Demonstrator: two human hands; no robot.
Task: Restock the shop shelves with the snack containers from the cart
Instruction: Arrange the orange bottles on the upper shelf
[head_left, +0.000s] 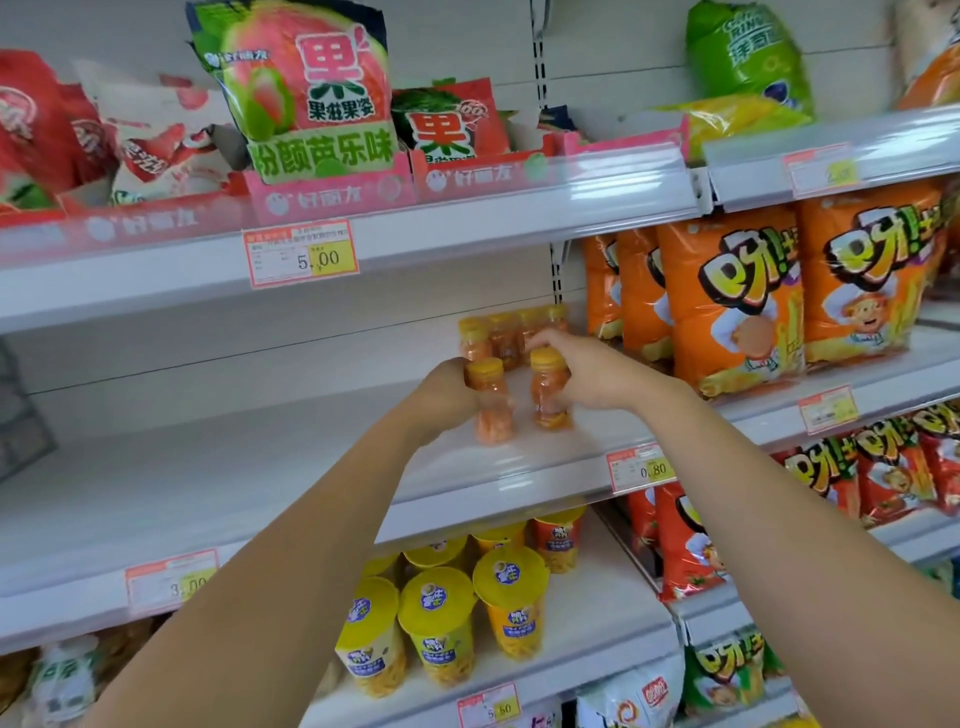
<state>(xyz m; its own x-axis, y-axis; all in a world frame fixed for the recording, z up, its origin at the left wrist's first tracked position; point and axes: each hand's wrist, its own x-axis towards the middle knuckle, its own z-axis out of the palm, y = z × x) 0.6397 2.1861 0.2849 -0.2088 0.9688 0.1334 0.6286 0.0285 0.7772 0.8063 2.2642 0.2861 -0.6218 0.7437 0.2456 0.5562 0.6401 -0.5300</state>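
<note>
Two small clear snack bottles with yellow caps and orange contents stand on the white middle shelf (208, 467). My left hand (441, 389) grips the left bottle (491, 405) from its left side. My right hand (587, 369) holds the right bottle (548, 395), fingers curled over its cap and side. Behind them, against the shelf's back, several more of the same bottles (506, 332) stand in a row. The cart is out of view.
Orange snack bags (732, 296) fill the same shelf to the right. Yellow-lidded cups (441, 623) stand on the shelf below. Red and green bags (306, 88) sit on the shelf above. Price tags (301, 252) line the shelf edges.
</note>
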